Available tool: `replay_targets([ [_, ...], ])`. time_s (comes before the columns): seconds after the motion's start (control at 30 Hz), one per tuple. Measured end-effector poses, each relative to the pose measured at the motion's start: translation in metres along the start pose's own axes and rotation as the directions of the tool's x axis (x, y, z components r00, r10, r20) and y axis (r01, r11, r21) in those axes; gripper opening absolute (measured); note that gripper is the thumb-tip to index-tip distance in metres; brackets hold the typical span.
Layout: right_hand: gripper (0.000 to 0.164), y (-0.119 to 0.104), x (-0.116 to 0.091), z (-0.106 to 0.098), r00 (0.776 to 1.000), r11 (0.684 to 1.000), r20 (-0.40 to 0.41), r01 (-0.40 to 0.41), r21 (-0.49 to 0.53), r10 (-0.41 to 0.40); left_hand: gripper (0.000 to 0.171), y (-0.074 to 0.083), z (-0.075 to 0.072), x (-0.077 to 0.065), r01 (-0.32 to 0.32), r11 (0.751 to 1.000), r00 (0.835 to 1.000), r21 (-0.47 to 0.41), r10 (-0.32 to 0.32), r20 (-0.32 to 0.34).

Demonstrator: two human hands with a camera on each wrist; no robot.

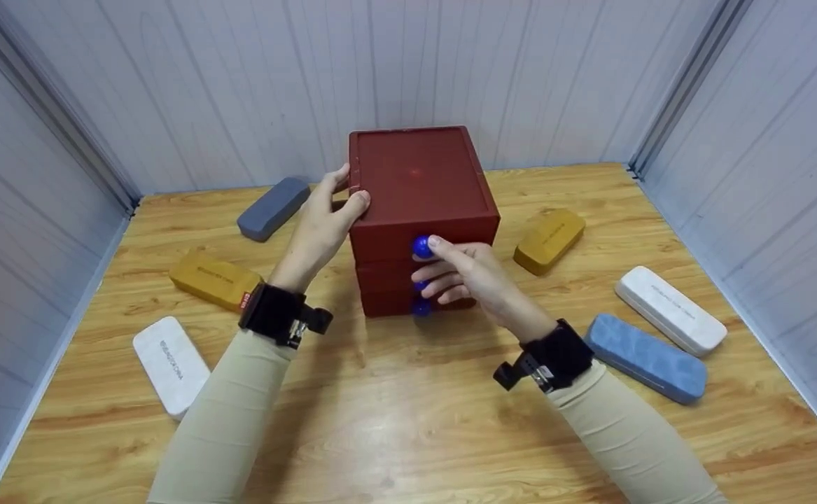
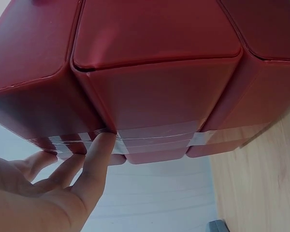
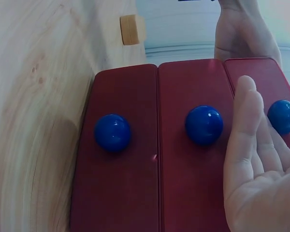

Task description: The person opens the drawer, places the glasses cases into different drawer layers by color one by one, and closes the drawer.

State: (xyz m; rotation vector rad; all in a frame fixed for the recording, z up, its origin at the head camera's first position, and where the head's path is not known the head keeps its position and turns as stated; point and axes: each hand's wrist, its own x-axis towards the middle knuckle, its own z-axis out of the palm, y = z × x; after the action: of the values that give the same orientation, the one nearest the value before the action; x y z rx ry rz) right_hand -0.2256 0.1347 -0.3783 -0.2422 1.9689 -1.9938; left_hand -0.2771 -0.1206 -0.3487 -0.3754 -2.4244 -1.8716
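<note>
A red three-drawer box stands on the wooden table, its drawers closed and each fitted with a round blue knob. My left hand steadies the box, thumb on the top's left edge and fingers against the side; the left wrist view shows those fingers by a strip of clear tape. At the front, my right hand pinches the top knob between thumb and index finger. In the right wrist view its other fingers stretch past the middle knob, and the bottom knob is untouched.
Glasses cases lie around the box: grey, yellow and white on the left; another yellow, another white and a blue one on the right. Pale panel walls enclose the table at the back and sides.
</note>
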Motion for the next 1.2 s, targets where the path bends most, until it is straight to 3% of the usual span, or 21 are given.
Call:
replay_targets([
  [1.2, 0.049, 0.005, -0.023, -0.001, 0.995, 0.990, 0.081, 0.068, -0.122, -0.058, 0.071, -0.001, -0.002, -0.001, 0.006, 1.000, 1.000, 0.023, -0.005, -0.009],
])
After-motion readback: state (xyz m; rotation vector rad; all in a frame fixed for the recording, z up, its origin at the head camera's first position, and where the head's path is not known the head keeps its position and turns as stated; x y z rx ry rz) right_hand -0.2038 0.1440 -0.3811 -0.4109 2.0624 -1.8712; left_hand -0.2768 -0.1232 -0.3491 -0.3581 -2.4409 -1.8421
